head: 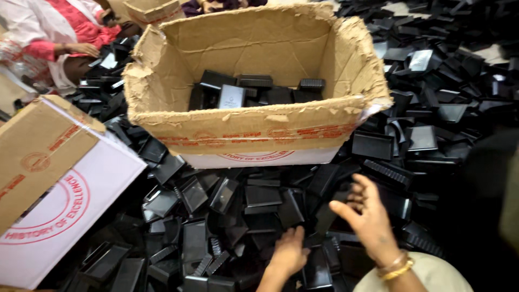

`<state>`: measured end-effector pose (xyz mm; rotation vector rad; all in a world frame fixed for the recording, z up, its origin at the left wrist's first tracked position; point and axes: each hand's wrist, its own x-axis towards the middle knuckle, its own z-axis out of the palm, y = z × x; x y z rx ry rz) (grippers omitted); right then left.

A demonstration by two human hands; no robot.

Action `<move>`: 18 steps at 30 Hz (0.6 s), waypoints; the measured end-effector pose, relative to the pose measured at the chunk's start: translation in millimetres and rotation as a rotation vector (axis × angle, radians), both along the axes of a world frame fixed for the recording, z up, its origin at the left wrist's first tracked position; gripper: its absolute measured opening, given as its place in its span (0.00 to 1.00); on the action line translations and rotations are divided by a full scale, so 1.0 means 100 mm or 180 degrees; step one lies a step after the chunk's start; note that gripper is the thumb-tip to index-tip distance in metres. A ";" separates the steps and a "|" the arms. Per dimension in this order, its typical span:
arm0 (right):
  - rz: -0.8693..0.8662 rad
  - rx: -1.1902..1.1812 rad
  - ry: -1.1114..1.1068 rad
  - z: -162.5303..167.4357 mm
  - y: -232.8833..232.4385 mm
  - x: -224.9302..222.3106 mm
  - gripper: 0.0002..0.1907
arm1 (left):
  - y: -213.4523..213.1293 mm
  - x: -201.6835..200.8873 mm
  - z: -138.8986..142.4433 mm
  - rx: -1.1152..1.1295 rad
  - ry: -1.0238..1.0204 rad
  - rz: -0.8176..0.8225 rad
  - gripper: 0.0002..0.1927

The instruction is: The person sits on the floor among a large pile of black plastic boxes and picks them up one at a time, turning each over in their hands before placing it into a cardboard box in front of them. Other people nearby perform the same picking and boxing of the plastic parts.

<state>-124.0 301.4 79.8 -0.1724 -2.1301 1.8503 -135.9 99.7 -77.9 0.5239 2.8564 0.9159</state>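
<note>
A heap of black plastic tray-like parts (259, 200) covers the floor in front of me. My left hand (289, 253) reaches down into the heap, fingers curled onto black parts; whether it grips one is unclear. My right hand (368, 216), with gold bangles at the wrist, hovers open just above the pile, fingers spread, touching nothing that I can make out. Behind the hands stands a torn open cardboard box (254, 121) with several of the same black parts (254, 92) lying in its bottom.
A second cardboard box (51, 184), white with red print, lies tilted at the left. More black parts (438, 81) spread to the right and back. Another person in a pink and white garment (65, 32) sits at the top left beside a small box (151, 10).
</note>
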 end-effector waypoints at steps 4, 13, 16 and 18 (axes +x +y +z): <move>0.0124 0.0134 -0.0434 -0.05 0.04 -0.05 0.43 | -0.29 0.01 -0.19 0.0477 -0.0785 -0.0293 0.21; 0.1983 -0.0646 -0.0840 0.00 -0.12 0.10 0.46 | -0.57 0.53 0.79 0.4042 -0.0710 0.0229 0.42; 0.2477 -0.1109 -0.0633 0.09 -0.15 0.17 0.48 | -0.50 0.63 1.12 0.2948 0.0019 -0.0388 0.43; 0.2479 -0.1124 -0.0554 0.17 -0.13 0.22 0.50 | -0.51 0.70 1.21 0.2375 0.0363 -0.0387 0.45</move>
